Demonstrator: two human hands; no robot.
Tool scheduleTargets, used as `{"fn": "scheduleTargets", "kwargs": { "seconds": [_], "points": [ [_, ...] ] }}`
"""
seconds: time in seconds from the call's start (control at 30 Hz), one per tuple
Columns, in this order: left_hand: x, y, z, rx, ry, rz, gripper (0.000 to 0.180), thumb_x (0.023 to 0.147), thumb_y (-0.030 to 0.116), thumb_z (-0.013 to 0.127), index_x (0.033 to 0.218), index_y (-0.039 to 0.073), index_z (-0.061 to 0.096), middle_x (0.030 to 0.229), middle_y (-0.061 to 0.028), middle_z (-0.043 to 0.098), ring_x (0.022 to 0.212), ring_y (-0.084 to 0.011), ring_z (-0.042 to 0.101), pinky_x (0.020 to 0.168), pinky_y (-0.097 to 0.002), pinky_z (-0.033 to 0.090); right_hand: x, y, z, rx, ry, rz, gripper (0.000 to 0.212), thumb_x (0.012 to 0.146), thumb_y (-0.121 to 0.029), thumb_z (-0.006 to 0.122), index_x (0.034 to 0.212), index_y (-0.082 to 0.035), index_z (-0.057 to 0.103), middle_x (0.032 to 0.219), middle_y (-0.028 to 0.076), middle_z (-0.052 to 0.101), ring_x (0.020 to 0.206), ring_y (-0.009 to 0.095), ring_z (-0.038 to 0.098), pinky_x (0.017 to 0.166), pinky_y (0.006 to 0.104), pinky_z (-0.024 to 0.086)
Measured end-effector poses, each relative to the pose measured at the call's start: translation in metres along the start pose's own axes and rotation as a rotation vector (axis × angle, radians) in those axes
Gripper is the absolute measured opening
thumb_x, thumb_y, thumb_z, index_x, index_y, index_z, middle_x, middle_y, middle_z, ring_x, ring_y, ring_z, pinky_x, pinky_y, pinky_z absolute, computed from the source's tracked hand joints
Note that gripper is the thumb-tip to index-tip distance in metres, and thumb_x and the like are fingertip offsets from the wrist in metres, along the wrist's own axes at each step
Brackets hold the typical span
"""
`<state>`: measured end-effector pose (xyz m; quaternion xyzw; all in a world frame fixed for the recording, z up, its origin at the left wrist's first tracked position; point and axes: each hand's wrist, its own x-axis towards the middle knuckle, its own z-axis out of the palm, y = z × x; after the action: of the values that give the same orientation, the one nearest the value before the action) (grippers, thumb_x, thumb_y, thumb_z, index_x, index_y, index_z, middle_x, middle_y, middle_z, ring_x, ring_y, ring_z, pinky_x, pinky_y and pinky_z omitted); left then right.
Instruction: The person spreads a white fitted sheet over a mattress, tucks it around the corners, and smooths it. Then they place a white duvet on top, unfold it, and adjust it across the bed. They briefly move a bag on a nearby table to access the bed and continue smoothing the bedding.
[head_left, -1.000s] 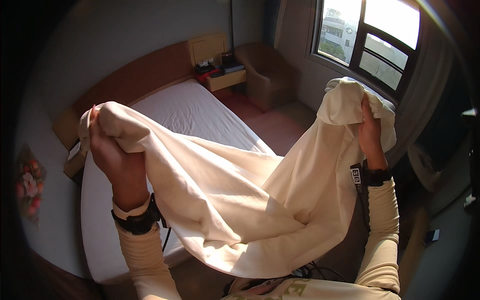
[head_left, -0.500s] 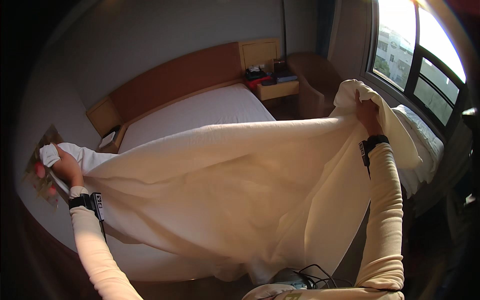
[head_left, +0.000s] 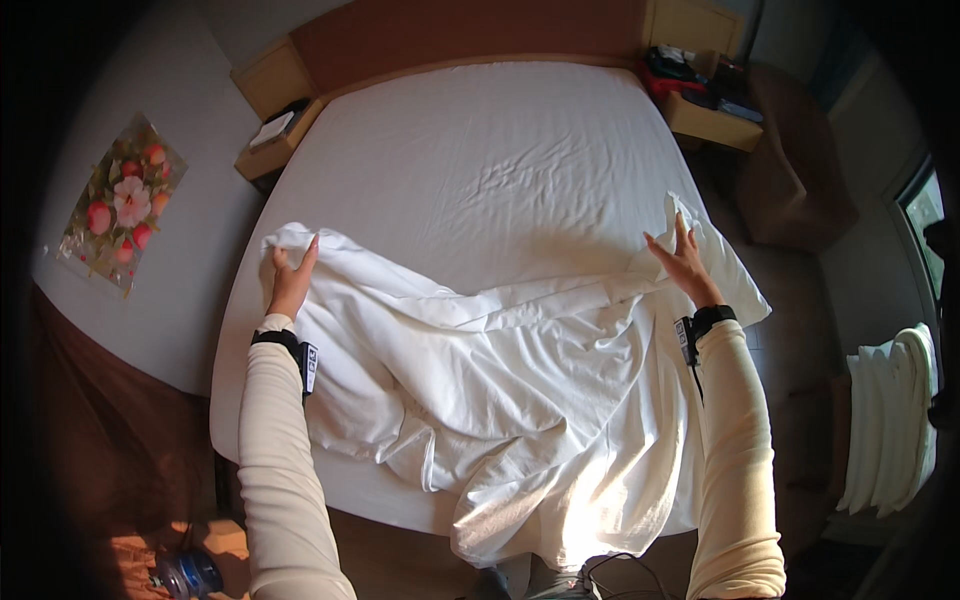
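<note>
- The grey-walled room held a wide bed (head_left: 400, 170) against a brown headboard (head_left: 460, 35), its pale sheet creased near the middle.
- The white cloth (head_left: 560, 400) lay over the near half of the bed, spilling past the foot edge toward me; one corner jutted beyond the right side.
- My left hand (head_left: 292, 282) was at the cloth's far left corner, thumb and fingers parted wide; my right hand (head_left: 688, 268) was spread too, by the far right edge, and I saw no firm pinch in either.
- By my judgement the cloth was laid out sideways only roughly: deep folds were not yet smoothed, and the half by the headboard had none of it.
- A nightstand (head_left: 710, 120) and an armchair (head_left: 800, 175) stood at right, with a folded white stack (head_left: 885, 425) nearer me.
- Dark cables (head_left: 625, 570) dangled by the near hem and might snag it.
</note>
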<state>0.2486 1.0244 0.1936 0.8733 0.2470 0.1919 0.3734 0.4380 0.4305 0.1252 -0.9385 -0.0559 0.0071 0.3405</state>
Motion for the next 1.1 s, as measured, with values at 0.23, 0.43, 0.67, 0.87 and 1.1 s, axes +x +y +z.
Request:
{"fn": "scheduleTargets", "kwargs": {
  "seconds": [0.23, 0.43, 0.67, 0.87, 1.1],
  "points": [
    [-0.081, -0.180, -0.090, 0.047, -0.083, -0.426, 0.113, 0.077, 0.060, 0.067, 0.150, 0.008, -0.003, 0.152, -0.0275, 0.015, 0.141, -0.0351, 0.019, 0.112, -0.0420, 0.024, -0.170, -0.099, 0.243, -0.077, -0.503, -0.187, 0.087, 0.084, -0.051, 0.062, 0.150, -0.014, 0.019, 0.155, 0.016, 0.018, 0.144, 0.038, 0.005, 0.111, 0.0595, 0.014],
    [-0.189, -0.357, -0.141, 0.017, -0.159, -0.792, 0.121, 0.066, 0.061, 0.076, 0.145, -0.002, 0.009, 0.143, -0.0314, 0.028, 0.132, -0.0397, 0.033, 0.105, -0.0467, 0.035, -0.358, -0.191, 0.370, -0.210, -0.358, -0.322, 0.086, 0.080, -0.037, 0.068, 0.149, -0.014, 0.022, 0.154, 0.017, 0.018, 0.144, 0.037, 0.010, 0.111, 0.0602, 0.009],
    [-0.208, -0.410, -0.095, -0.545, -0.562, -1.117, 0.100, 0.070, 0.069, 0.069, 0.141, 0.008, 0.035, 0.135, -0.0125, 0.044, 0.125, -0.0272, 0.043, 0.101, -0.0494, 0.036, -0.436, -0.264, 0.455, -0.236, -0.184, -0.004, 0.103, 0.068, -0.028, 0.078, 0.148, -0.007, 0.016, 0.151, 0.020, 0.021, 0.139, 0.040, 0.018, 0.112, 0.0555, 0.013],
    [-0.137, -0.393, -0.025, -1.094, -0.574, -1.073, 0.058, 0.085, 0.045, 0.066, 0.127, 0.007, 0.053, 0.132, -0.0074, 0.050, 0.113, -0.0226, 0.051, 0.096, -0.0403, 0.043, -0.413, -0.282, 0.473, -0.300, 0.034, 0.504, 0.108, 0.061, -0.037, 0.084, 0.143, -0.006, 0.022, 0.135, 0.019, 0.036, 0.124, 0.040, 0.034, 0.102, 0.0541, 0.027],
    [0.026, -0.390, -0.149, -1.028, -0.468, -0.672, 0.040, 0.092, 0.027, 0.061, 0.124, 0.004, 0.055, 0.118, -0.0051, 0.059, 0.109, -0.0189, 0.055, 0.094, -0.0354, 0.044, -0.404, -0.309, 0.476, -0.595, -0.001, 0.540, 0.026, 0.076, -0.017, 0.065, 0.099, -0.010, 0.057, 0.104, 0.013, 0.053, 0.100, 0.032, 0.053, 0.082, 0.0479, 0.039]
  ]
}}
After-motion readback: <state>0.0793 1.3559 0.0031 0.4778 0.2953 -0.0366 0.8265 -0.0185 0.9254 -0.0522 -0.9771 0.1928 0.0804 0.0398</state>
